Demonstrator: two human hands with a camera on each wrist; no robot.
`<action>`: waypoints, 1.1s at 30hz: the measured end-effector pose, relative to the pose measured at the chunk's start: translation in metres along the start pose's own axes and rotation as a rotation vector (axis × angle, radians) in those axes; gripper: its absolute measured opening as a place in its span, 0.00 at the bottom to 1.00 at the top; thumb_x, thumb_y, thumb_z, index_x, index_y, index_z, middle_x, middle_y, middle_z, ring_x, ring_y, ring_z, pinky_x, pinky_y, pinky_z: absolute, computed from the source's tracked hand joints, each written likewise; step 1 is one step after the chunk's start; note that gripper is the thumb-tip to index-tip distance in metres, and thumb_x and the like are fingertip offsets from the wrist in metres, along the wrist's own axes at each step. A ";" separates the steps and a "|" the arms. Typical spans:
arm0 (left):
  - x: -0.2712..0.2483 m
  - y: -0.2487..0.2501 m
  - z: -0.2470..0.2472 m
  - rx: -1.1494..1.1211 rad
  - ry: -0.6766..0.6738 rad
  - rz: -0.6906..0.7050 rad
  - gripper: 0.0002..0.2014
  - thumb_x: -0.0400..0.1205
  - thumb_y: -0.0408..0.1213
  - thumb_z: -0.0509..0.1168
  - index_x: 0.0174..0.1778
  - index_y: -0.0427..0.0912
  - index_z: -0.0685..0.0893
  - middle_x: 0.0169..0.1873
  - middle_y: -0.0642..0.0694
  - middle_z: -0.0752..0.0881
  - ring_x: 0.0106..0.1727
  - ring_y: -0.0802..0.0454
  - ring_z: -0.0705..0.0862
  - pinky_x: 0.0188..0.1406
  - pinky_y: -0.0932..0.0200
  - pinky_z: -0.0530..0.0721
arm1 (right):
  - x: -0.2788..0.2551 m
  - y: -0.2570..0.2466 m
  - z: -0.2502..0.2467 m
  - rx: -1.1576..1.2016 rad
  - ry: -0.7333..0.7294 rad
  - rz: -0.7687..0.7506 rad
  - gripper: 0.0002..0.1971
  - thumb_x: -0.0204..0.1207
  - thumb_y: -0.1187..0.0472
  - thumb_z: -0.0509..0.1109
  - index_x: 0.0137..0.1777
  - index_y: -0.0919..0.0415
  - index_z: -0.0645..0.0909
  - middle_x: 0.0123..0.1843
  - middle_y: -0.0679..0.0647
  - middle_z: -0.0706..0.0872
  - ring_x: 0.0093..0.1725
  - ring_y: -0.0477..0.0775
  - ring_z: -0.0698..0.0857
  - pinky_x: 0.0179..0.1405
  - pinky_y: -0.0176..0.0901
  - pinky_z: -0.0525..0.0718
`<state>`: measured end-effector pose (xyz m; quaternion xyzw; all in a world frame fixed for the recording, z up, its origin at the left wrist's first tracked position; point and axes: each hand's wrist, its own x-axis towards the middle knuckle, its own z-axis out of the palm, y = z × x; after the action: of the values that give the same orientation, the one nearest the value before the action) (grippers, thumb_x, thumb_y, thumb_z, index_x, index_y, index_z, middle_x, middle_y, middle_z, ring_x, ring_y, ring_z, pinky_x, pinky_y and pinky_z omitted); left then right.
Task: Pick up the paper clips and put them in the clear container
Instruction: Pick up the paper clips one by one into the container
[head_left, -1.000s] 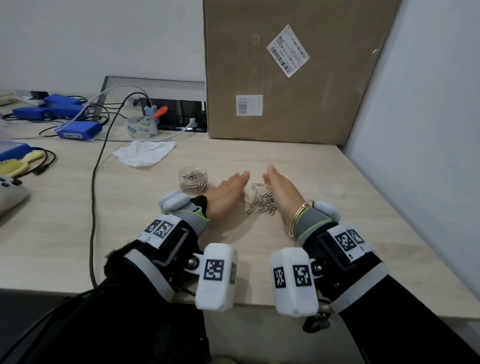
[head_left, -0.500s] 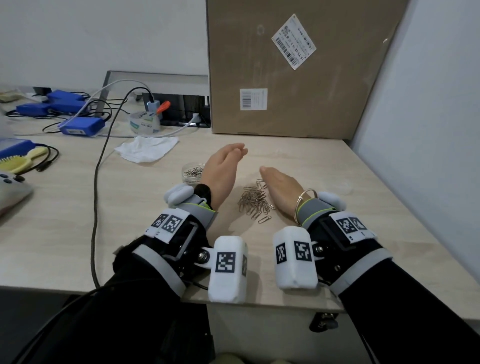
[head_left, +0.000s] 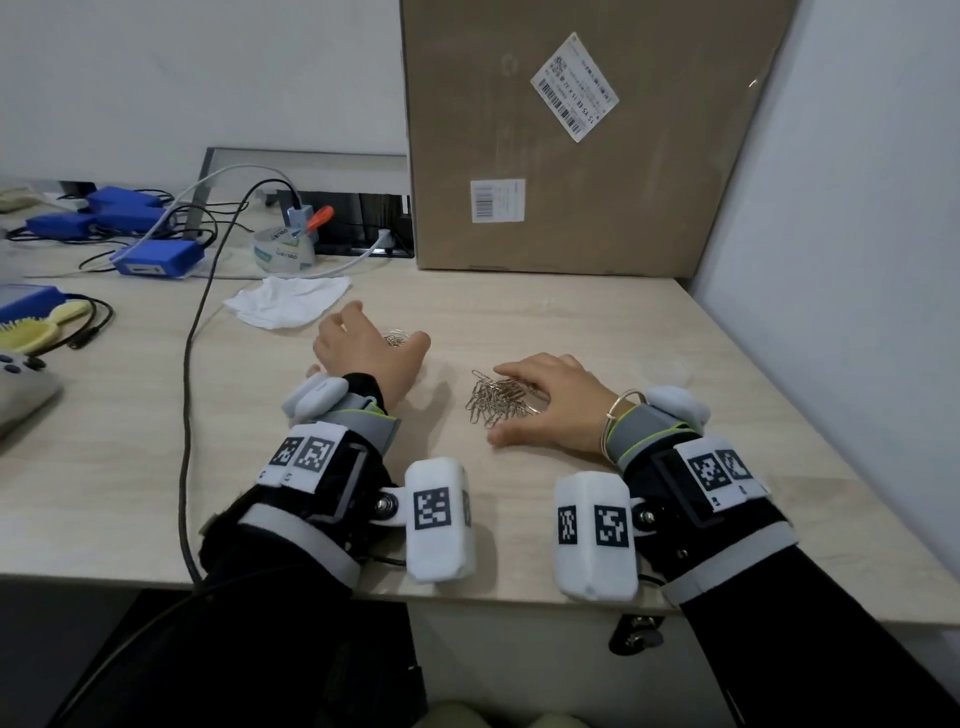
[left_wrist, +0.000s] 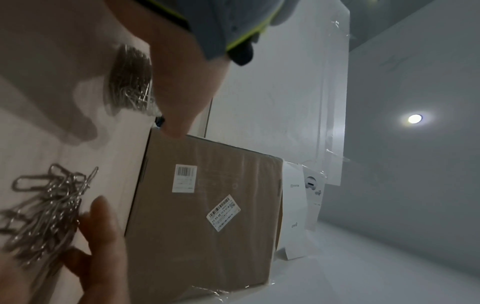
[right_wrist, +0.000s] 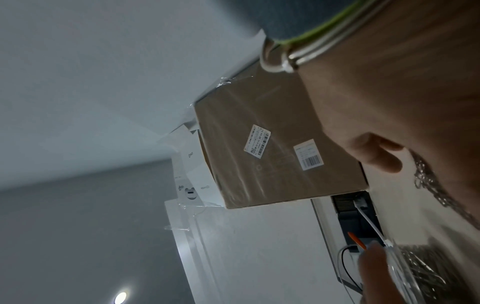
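Observation:
A pile of silver paper clips (head_left: 493, 402) lies loose on the pale table (head_left: 597, 322) in the head view. My right hand (head_left: 535, 402) lies palm down beside it, fingers spread and relaxed over the pile's right edge, thumb on the table. The same pile (left_wrist: 49, 207) shows in the left wrist view, and the pile (right_wrist: 426, 181) in the right wrist view. My left hand (head_left: 371, 348) is curled round the small clear container (head_left: 396, 339), thumb on one side and fingers on the other. The container (left_wrist: 130, 82) holds several clips and is mostly hidden from above; the container (right_wrist: 415, 275) has a finger at its rim.
A big cardboard box (head_left: 571, 156) stands against the back wall. A white cloth (head_left: 288, 306), a tape roll (head_left: 283, 252) and blue boxes (head_left: 156, 257) lie at the back left. A black cable (head_left: 189, 389) runs down the table's left. A wall (head_left: 857, 260) closes the right side.
My left hand left the pile, rose, and came down to the left around the container. My right hand turned palm down onto the pile's right edge.

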<state>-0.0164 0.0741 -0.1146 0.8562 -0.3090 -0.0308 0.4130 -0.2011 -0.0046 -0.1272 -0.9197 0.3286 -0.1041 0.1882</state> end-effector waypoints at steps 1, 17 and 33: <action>0.000 -0.002 0.002 0.002 -0.039 -0.023 0.40 0.73 0.50 0.68 0.79 0.40 0.60 0.77 0.37 0.63 0.78 0.36 0.62 0.77 0.44 0.62 | 0.002 0.001 0.000 0.013 0.004 -0.009 0.38 0.60 0.36 0.75 0.71 0.44 0.72 0.69 0.49 0.75 0.70 0.54 0.66 0.73 0.47 0.65; 0.006 -0.008 0.013 0.067 -0.132 -0.007 0.35 0.76 0.42 0.69 0.73 0.30 0.62 0.70 0.31 0.71 0.71 0.31 0.71 0.70 0.44 0.69 | 0.024 -0.007 0.007 0.002 0.109 -0.120 0.11 0.75 0.59 0.69 0.52 0.67 0.79 0.52 0.62 0.81 0.51 0.58 0.78 0.49 0.38 0.68; -0.017 0.014 0.014 -0.155 -0.407 0.227 0.40 0.64 0.53 0.76 0.72 0.48 0.71 0.62 0.47 0.83 0.61 0.48 0.82 0.67 0.53 0.77 | 0.028 -0.012 -0.003 0.731 0.765 -0.042 0.02 0.66 0.64 0.77 0.38 0.62 0.88 0.33 0.51 0.86 0.27 0.38 0.79 0.32 0.28 0.79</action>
<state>-0.0417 0.0677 -0.1174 0.7579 -0.4768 -0.1797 0.4073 -0.1742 -0.0151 -0.1178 -0.6966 0.2975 -0.5438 0.3612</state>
